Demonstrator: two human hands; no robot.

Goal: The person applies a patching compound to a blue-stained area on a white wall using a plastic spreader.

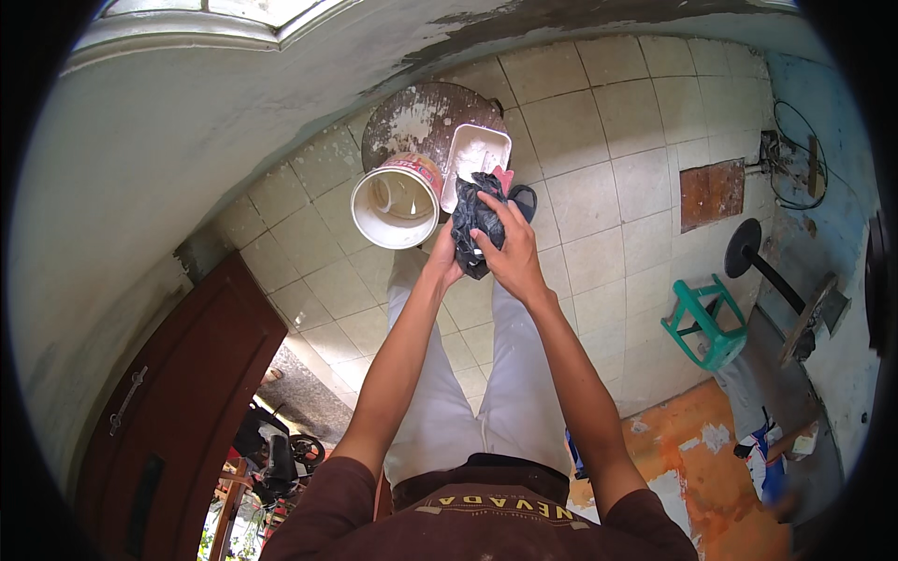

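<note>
My left hand (442, 254) and my right hand (509, 245) both grip a crumpled black plastic bag (477, 206); its contents are hidden. The bag is over the near end of a white rectangular tray (472, 140) with whitish material in it. Left of the tray is a white bucket (367, 210) with a colourful label, a clear item inside. Both containers are on a round, paint-splattered wooden top (402, 126). A pink item (504, 178) pokes out behind the bag, and a dark shoe (523, 200) shows below its right side.
Tiled floor (599, 131) surrounds me. A green plastic stool (706, 323), a black pedestal (762, 271) and coiled cable (800, 159) are at the right wall. An open brown door (168, 393) is at left, with a motorbike (281, 453) outside. An orange patchy surface (702, 467) lies lower right.
</note>
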